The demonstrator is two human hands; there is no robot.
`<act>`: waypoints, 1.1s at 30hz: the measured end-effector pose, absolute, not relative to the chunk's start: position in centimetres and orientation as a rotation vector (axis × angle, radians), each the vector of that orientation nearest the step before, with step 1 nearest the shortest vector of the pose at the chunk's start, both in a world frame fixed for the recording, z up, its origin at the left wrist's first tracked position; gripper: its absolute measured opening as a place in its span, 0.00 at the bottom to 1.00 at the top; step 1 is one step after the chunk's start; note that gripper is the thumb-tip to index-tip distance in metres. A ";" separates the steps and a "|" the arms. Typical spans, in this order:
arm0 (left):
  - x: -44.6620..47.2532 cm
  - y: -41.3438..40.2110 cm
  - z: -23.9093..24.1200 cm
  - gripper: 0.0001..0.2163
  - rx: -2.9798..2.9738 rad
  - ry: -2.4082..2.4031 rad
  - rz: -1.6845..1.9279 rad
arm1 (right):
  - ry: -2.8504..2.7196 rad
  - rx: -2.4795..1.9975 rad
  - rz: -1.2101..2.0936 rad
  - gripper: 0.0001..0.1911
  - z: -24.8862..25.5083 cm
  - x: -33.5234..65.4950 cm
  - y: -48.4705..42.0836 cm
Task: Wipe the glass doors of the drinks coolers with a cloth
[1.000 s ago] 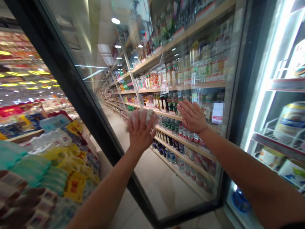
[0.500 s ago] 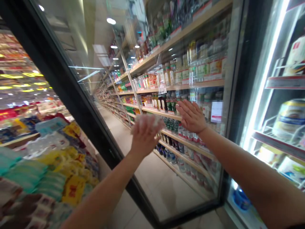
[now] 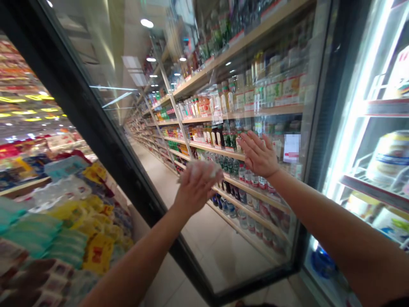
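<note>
Left hand [image 3: 196, 187] holds a pale cloth [image 3: 207, 169], right hand [image 3: 260, 154] spread, at a glass door [image 3: 220, 243] between stacked packs [image 3: 65, 234] and cooler [image 3: 373, 193]

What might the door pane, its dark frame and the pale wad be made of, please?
The door pane looks like smooth glass: shelves show through it, with reflections. The dark frame seems satin-finished, perhaps painted metal or plastic, given its even black and faint sheen. The pale wad in the left hand looks soft and crumpled, perhaps cloth or paper; blur hides its texture.
</note>
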State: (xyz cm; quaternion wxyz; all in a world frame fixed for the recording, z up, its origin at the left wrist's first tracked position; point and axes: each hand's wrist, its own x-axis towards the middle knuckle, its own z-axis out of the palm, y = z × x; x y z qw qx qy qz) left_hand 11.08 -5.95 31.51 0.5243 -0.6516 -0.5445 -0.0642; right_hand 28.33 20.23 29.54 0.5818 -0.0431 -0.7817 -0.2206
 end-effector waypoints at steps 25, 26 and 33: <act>11.9 -7.2 35.7 0.32 -1.176 -1.566 -0.492 | -1.694 -0.268 -0.384 0.39 29.6 28.8 19.5; 12.2 -7.0 34.0 0.33 -1.208 -1.519 -0.454 | -1.696 -0.269 -0.377 0.39 29.6 28.8 19.5; 10.9 -9.1 30.9 0.32 -1.369 -1.412 -0.194 | -1.663 -0.257 -0.418 0.38 29.7 29.1 19.2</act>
